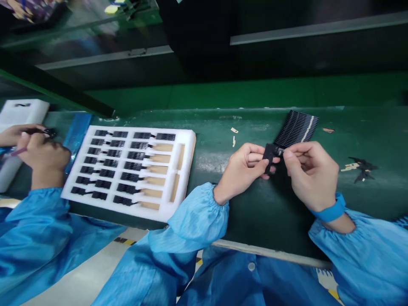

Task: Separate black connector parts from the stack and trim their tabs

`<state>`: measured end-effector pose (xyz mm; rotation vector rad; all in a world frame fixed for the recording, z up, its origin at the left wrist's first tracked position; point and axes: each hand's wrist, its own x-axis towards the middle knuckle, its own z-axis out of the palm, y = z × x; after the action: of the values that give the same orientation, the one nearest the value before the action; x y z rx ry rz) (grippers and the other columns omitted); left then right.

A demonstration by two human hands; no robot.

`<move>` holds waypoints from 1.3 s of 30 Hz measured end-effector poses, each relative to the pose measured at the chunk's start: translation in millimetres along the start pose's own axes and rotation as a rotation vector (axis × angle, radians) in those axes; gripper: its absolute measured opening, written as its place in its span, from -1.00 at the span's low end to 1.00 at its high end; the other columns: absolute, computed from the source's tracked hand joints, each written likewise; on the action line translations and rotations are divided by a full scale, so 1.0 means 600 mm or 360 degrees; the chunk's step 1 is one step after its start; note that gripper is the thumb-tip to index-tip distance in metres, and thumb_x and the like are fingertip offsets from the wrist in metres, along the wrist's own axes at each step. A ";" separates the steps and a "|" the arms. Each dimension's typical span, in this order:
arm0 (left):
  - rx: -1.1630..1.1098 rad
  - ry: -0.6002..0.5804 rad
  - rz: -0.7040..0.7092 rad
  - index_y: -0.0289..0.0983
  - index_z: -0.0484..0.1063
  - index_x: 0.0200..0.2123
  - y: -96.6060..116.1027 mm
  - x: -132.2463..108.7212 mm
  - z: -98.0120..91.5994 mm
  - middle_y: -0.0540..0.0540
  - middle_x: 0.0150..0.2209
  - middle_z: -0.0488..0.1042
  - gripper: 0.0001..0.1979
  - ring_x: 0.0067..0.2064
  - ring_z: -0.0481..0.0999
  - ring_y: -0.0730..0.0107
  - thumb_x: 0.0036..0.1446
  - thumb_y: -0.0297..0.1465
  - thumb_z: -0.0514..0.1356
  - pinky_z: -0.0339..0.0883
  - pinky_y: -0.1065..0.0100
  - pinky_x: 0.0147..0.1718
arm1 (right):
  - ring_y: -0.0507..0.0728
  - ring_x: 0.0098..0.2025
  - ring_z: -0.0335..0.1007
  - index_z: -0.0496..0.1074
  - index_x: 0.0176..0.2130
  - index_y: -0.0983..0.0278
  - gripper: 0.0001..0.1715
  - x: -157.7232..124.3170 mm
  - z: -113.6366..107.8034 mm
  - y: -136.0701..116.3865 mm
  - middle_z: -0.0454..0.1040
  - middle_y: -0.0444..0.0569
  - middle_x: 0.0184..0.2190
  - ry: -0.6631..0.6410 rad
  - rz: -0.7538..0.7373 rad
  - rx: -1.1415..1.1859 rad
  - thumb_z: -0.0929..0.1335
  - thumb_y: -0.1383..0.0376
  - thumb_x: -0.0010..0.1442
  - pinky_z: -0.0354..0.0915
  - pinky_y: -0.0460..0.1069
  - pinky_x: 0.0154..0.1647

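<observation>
My left hand (244, 170) is closed on a small flat black part (269, 157), thumb on top and fingers beneath. At that part's right end my right hand (310, 170), with a blue band at the wrist, pinches thumb against forefinger; what lies between those fingertips is too small to make out. Just beyond both hands is a block of black strips in a close row (296, 128), crossed by a pale line. Left of my left arm, a white foam tray (182, 170) carries rows of black ribbed pieces in its slots, several slots showing brown bottoms.
Small tan scraps (234, 130) dot the green bench (210, 148), and a heap of black and tan scraps (361, 168) lies at right. A co-worker's hands (47, 157) hold a black item at far left, beside a blue strip (76, 134) and another white foam block (25, 112).
</observation>
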<state>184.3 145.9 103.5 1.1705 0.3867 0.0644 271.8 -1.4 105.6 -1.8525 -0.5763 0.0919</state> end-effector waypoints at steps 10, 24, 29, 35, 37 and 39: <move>0.0000 -0.0029 0.0057 -0.29 0.36 -0.15 -0.002 -0.002 -0.001 -0.06 -0.31 0.63 -0.67 -0.28 0.67 0.39 0.15 -0.33 0.41 0.56 0.47 -0.37 | 0.03 -0.54 0.44 0.44 -0.27 0.22 -0.89 0.004 0.000 -0.008 0.46 -0.15 -0.49 -0.0196 0.0081 0.0171 0.45 0.28 0.23 0.28 -0.11 -0.61; 0.0337 -0.0091 0.0273 -0.29 0.40 -0.06 -0.016 -0.005 -0.010 -0.15 -0.13 0.64 -0.75 -0.12 0.68 0.31 0.30 -0.29 0.29 0.58 0.44 -0.25 | -0.02 -0.55 0.36 0.44 -0.33 0.23 -0.87 0.008 -0.004 0.002 0.44 -0.15 -0.52 -0.0198 0.0120 0.0138 0.46 0.30 0.23 0.26 -0.14 -0.57; 0.0204 -0.0183 0.0145 -0.31 0.41 -0.08 0.002 -0.005 -0.017 -0.18 -0.15 0.65 -0.71 -0.17 0.67 0.33 0.27 -0.25 0.33 0.53 0.46 -0.29 | -0.03 -0.59 0.33 0.47 -0.32 0.24 -0.80 0.022 -0.014 -0.002 0.50 -0.12 -0.50 -0.0370 0.0231 0.0310 0.51 0.23 0.21 0.27 -0.14 -0.58; -0.0120 -0.0372 -0.0099 -0.30 0.41 -0.03 0.020 -0.009 -0.020 -0.13 -0.24 0.63 -0.66 -0.32 0.63 0.40 0.24 -0.24 0.35 0.50 0.47 -0.42 | -0.04 -0.61 0.31 0.46 -0.23 0.24 -0.67 0.025 -0.030 -0.011 0.47 -0.16 -0.53 -0.0634 0.0373 0.0658 0.55 0.10 0.20 0.26 -0.16 -0.63; -0.0224 -0.0412 -0.0178 -0.30 0.41 -0.03 0.021 -0.010 -0.019 -0.11 -0.25 0.62 -0.62 -0.35 0.62 0.43 0.21 -0.23 0.38 0.48 0.49 -0.45 | -0.05 -0.60 0.33 0.45 -0.21 0.23 -0.70 0.021 -0.032 -0.009 0.49 -0.15 -0.50 -0.0668 0.0357 0.0735 0.53 0.11 0.25 0.28 -0.16 -0.60; -0.0301 -0.0419 -0.0242 -0.30 0.42 -0.03 0.020 -0.011 -0.017 -0.10 -0.25 0.61 -0.61 -0.35 0.62 0.45 0.19 -0.23 0.40 0.49 0.50 -0.43 | -0.04 -0.57 0.36 0.44 -0.19 0.22 -0.74 0.016 -0.032 -0.007 0.51 -0.14 -0.47 -0.0689 0.0326 0.0778 0.50 0.13 0.29 0.31 -0.15 -0.56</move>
<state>176.4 157.7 112.8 0.9455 0.2298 -0.1808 285.1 -12.7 118.5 -1.4069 -0.5919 0.7211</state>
